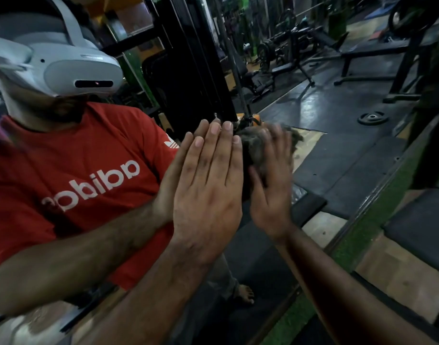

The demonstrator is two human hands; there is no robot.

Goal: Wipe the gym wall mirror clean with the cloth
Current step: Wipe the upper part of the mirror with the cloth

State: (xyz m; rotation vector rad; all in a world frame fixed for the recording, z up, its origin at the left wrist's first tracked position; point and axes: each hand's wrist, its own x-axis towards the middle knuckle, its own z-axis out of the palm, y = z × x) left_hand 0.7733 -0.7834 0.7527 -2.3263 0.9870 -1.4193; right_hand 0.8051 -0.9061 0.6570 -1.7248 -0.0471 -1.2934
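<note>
Gym machines and dark floor mats show in the big wall mirror. Left hand lies flat on the glass, fingers straight. Right hand presses a gray cloth on the glass just beside it, fingers spread, grip wide

A gym: weight benches, a weight plate, rubber floor mats.

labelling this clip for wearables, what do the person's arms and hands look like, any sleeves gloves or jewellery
Both forearms are bare up to the frame edge: no sleeves on them. The left hand and the right hand wear no gloves, and no rings, watch or bands show. The left hand's nails are short and plain. The right hand is motion-blurred, so fine detail there is unclear. The mirror reflection shows a short-sleeved red T-shirt.
</note>
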